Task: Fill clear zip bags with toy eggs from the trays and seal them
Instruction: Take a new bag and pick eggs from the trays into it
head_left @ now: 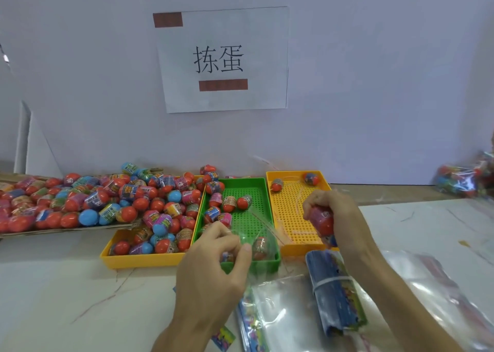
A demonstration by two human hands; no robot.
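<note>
At centre frame my left hand pinches the clear plastic zip bag; my right hand grips red toy eggs.

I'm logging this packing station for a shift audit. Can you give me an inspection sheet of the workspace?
Surface: pale table with faint scratch marks.
Job's things: left yellow tray heaped with toy eggs; green tray part filled; right yellow tray nearly empty; clear zip bag holding eggs.
Clutter: banded card bundle; spare clear bags; filled bags far right.
Grippers: left hand pinches the bag; right hand has its grip on eggs.
Cables: nothing seen.
Surroundings: white wall with paper sign.
</note>
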